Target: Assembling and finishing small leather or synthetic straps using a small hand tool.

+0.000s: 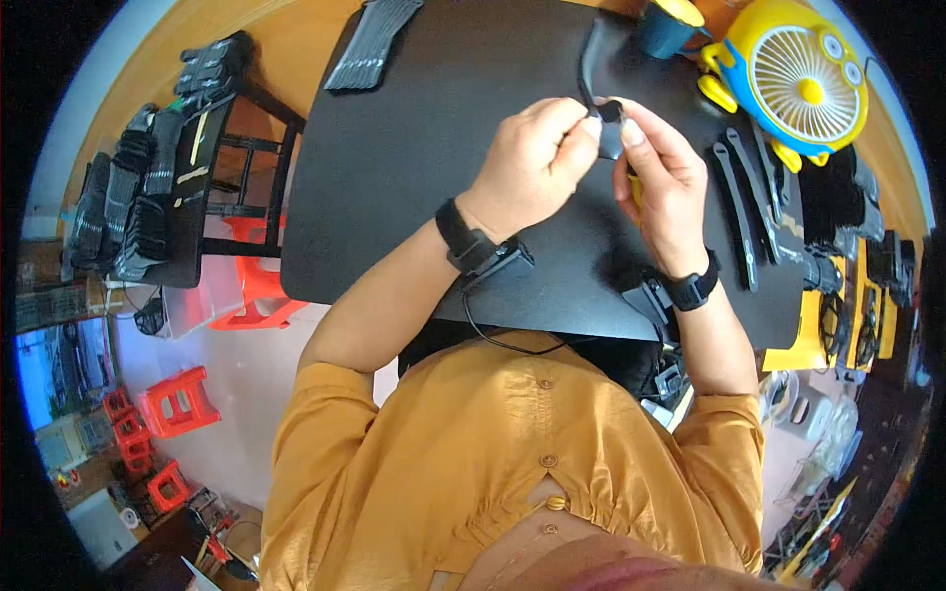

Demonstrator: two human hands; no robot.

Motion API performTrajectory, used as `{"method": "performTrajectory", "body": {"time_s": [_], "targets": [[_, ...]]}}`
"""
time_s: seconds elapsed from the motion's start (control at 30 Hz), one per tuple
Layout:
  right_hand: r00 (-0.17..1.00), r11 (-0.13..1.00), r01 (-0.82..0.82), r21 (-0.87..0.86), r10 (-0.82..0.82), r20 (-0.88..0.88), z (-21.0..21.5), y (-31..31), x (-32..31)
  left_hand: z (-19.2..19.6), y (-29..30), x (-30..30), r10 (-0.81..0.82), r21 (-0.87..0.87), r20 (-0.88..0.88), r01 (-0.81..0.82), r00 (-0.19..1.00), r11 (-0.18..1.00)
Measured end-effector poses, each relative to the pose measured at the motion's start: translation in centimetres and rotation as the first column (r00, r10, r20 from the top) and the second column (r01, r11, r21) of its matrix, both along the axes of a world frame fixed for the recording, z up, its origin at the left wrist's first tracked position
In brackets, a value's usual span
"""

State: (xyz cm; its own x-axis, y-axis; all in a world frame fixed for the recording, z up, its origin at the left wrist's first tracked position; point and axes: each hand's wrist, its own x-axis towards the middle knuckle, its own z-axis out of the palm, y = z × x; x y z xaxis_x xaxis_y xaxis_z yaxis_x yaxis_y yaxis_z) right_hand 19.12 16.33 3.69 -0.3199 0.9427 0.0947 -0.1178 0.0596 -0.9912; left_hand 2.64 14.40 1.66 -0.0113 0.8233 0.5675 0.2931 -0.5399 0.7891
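Observation:
Above the far half of the black table (394, 187), both my hands meet at one black strap-like piece (591, 64). Its long thin end rises away from me, and its wider, glossy dark end (610, 145) lies between my fingers. My left hand (537, 153) is closed, thumb and forefinger pinching the strap where it narrows. With thumb and fingertips, my right hand (665, 177) grips the wider end from the other side. Something small and yellow (636, 189) shows behind the right fingers; its kind is unclear. Several slim black strips (734, 212) lie right of my right hand.
A yellow-and-blue fan (803, 84) and a dark blue mug (672, 28) stand at the far right. A bundle of black strips (372, 44) lies far left. More black bundles (148, 197) fill a side stand; red stools (179, 402) are on the floor. A cable (503, 345) hangs from my left wristband.

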Motion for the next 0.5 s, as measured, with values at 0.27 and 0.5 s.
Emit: {"method": "performTrajectory", "body": {"time_s": [0.27, 0.5], "targets": [[1.0, 0.999, -0.019, 0.047, 0.018, 0.023, -0.9, 0.8, 0.0, 0.1, -0.4, -0.1, -0.102, 0.015, -0.085, 0.103, 0.991, 0.995], [0.979, 0.995, 0.094, 0.035, -0.086, -0.186, 0.2, 3.7, 3.0, 0.8, -0.6, -0.1, -0.152, -0.049, -0.217, 0.145, 0.964, 0.988]]}}
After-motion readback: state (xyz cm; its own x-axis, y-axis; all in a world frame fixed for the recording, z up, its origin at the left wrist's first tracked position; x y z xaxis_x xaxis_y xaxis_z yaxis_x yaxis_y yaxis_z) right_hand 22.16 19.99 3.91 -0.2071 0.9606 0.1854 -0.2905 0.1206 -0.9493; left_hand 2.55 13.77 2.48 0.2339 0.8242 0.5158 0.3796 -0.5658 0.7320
